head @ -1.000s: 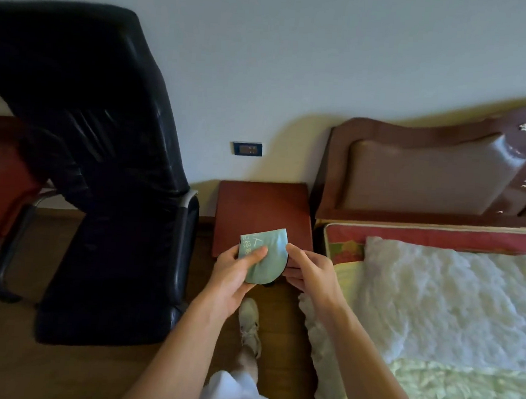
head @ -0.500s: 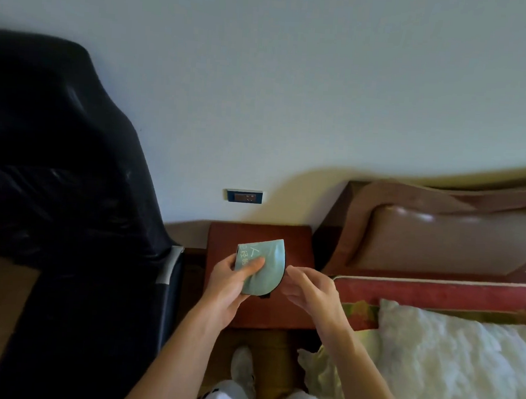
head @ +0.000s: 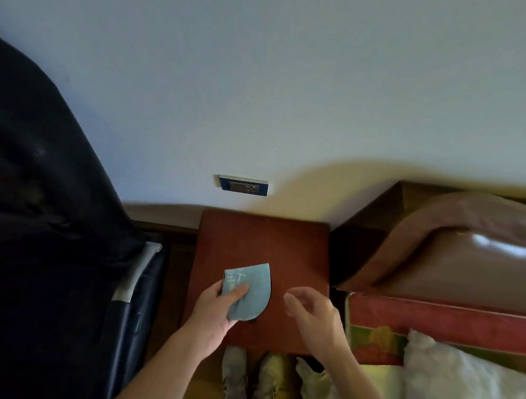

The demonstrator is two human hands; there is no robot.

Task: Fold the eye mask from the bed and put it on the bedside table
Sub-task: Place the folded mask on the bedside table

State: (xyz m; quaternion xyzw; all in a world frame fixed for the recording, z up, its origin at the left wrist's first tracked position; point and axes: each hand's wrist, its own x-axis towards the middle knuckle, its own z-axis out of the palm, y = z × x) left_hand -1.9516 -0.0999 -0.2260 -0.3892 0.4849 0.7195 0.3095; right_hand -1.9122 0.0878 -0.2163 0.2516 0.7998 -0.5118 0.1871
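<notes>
The folded teal eye mask (head: 253,292), with pale writing on its upper face, is over the middle of the red-brown bedside table (head: 283,250). My left hand (head: 213,311) grips its left edge, thumb on top. Whether the mask touches the tabletop I cannot tell. My right hand (head: 313,312) hovers a short way to the right of the mask, fingers apart and curled, holding nothing.
A black office chair (head: 50,246) stands close on the left of the table. The bed (head: 460,387) with a white fluffy blanket and its padded brown headboard (head: 469,254) lie to the right. A wall socket (head: 244,185) sits above the table. My shoes (head: 252,382) are below its front edge.
I have stepped closer to the table, which now fills the centre. My right hand has let go of the mask and moved right; my left hand holds it lower over the tabletop.
</notes>
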